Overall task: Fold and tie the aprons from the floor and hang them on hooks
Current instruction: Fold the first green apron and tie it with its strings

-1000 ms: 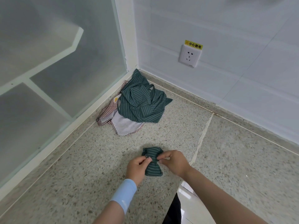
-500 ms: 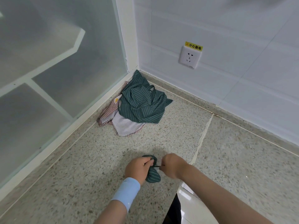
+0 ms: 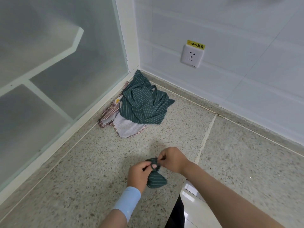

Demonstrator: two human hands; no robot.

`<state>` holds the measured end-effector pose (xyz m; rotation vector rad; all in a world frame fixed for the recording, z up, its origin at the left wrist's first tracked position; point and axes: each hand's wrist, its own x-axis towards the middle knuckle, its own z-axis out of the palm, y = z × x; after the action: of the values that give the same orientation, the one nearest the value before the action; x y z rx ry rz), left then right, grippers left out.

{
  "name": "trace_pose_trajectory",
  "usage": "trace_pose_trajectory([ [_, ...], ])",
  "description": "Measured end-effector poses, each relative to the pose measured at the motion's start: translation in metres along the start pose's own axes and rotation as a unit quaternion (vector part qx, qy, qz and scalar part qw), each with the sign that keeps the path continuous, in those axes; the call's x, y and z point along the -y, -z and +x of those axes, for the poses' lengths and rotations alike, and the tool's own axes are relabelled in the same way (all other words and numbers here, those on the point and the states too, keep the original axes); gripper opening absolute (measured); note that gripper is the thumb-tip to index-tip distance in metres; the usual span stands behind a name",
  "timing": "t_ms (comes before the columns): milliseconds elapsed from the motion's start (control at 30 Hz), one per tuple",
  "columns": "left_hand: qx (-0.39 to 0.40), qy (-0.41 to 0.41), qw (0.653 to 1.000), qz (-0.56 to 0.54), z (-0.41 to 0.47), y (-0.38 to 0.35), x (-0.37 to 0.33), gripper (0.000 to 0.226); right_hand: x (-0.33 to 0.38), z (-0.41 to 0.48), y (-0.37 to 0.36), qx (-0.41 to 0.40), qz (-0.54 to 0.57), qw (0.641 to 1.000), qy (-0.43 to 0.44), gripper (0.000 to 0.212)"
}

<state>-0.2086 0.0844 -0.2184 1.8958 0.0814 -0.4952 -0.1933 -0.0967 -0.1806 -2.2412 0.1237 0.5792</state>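
Note:
A small folded green striped apron bundle [image 3: 156, 179] sits low over the speckled floor between my hands. My left hand [image 3: 139, 174] grips its left side, with a strap looped over a finger. My right hand [image 3: 172, 159] pinches the thin strap at the bundle's top. In the corner lies a loose green striped apron [image 3: 144, 106] on top of a red-checked and white apron [image 3: 125, 127].
A frosted glass partition with a white frame [image 3: 79, 124] runs along the left. White tiled wall with a power socket [image 3: 191, 56] stands behind. A floor seam [image 3: 205, 137] runs toward me on the right.
The bundle has been cinched tighter and narrower at its middle. Both hands have shifted slightly while working the strap around it.

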Motion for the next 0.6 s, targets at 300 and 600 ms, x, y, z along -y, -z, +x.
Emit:
trace_pose_trajectory([
  [300, 0.027, 0.051, 0.998, 0.009, 0.008, 0.0, -0.018, 0.017, -0.005, -0.018, -0.027, -0.056, 0.077, 0.995, -0.032, 0.015],
  [600, 0.148, 0.143, 0.979, -0.006, 0.026, 0.006, -0.027, 0.022, -0.017, -0.019, -0.03, -0.173, 0.062, 0.981, 0.059, 0.045],
])
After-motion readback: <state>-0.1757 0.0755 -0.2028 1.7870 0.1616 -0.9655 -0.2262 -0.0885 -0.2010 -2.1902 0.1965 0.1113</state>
